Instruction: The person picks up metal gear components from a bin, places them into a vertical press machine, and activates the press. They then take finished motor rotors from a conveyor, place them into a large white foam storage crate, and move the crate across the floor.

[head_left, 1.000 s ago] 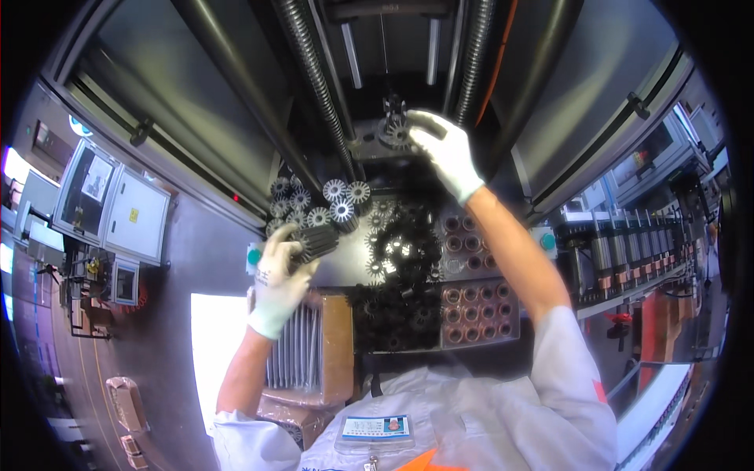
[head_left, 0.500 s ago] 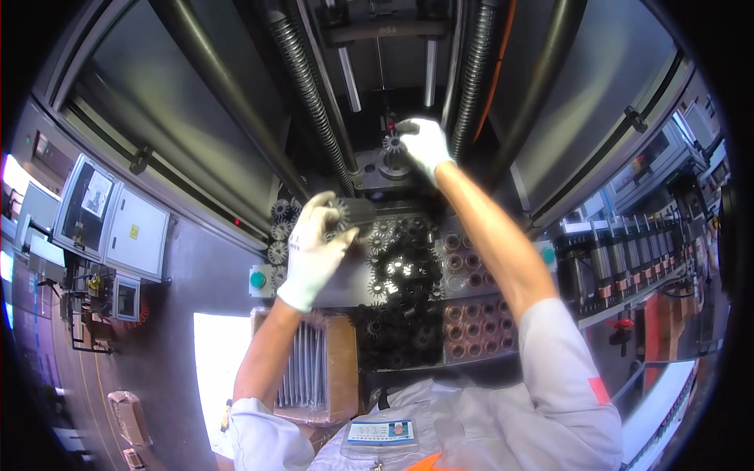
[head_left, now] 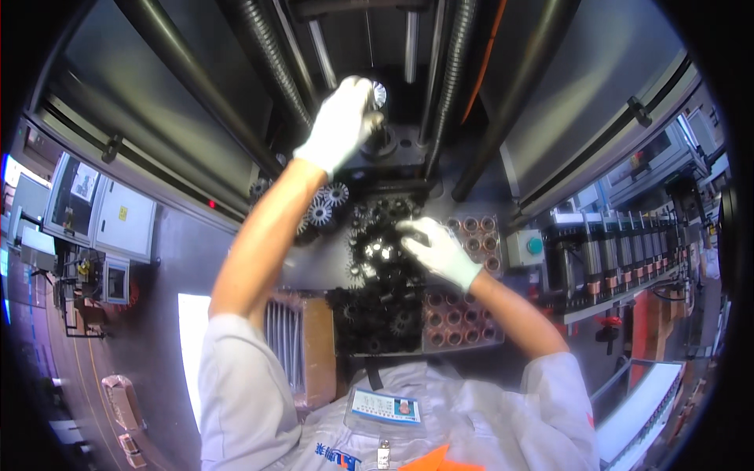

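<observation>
Standing over the round base (head_left: 384,146), a toothed metal core (head_left: 379,95) is gripped from its left by the nearer left hand (head_left: 343,124), fingers curled; its long axis looks upright. Well apart, the right hand (head_left: 441,254) is held half-spread at the black toothed pieces (head_left: 377,306); whether one is grasped cannot be told.

Badge (head_left: 386,408) with small printed lines too small to read, blue lettering (head_left: 338,457) on the grey shirt (head_left: 255,392) just below-left of the badge, yellow label (head_left: 123,213) on a white cabinet (head_left: 118,235) far left of the badge

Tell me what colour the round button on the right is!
The button is green, clearest in the head view.
</observation>
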A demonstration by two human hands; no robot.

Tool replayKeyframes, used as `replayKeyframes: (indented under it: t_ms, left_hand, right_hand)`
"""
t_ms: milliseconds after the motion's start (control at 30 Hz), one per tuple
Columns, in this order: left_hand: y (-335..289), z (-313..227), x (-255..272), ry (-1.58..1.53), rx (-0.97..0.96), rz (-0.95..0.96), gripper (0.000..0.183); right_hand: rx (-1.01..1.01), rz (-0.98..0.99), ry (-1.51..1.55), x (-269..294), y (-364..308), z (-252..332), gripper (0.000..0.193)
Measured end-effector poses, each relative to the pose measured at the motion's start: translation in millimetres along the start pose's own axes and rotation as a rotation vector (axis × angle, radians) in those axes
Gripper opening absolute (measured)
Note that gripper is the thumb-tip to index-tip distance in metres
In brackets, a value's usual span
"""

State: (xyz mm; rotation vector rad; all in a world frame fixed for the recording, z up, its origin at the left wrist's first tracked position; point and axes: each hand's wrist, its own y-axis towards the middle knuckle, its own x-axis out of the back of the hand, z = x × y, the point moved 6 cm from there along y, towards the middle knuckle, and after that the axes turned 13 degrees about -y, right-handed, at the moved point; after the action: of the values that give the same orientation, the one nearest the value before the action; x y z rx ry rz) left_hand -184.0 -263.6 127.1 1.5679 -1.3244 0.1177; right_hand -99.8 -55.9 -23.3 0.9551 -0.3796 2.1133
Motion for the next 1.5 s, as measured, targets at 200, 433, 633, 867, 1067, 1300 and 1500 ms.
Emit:
replayKeyframes:
  t_ms: [200,433,633,867,1067,1300,1500]
  left_hand:
    - [20.3,31.6,0.8,-0.135,0.176,0.262,0.03]
    - [34.6,18.8,-19.9,-0.032,0.2,0.227,0.034]
    - [-21.1,54.6,-62.8,0.154,0.306,0.295,0.032]
    - [-91.0,-18.6,-0.7,0.196,0.121,0.08,0.039]
    - [-354.7,7.9,83.1,0.165,1.127,0.474,0.033]
    - [-478.8,33.9,25.7,0.274,1.078,0.343,0.044]
    - [-505.6,25.8,40.4,-0.017,1.159,-0.013,0.037]
  right_hand:
    - [0.145,0.198,-0.026,-12.6,-38.8,12.5,0.037]
    - [0.453,0.106,-0.432,-42.1,-33.0,36.0,0.054]
    - [0.589,0.214,-0.594,-84.0,-29.2,59.8,0.051]
    - [0.497,0.174,-0.619,-80.5,-29.6,58.2,0.016]
    - [0.336,0.036,-0.306,-51.7,-21.8,57.9,0.02]
    - [0.209,0.045,0.294,-28.0,-2.6,46.8,0.036]
    - [-0.025,-0.047,0.429,29.0,61.1,24.8,0.021]
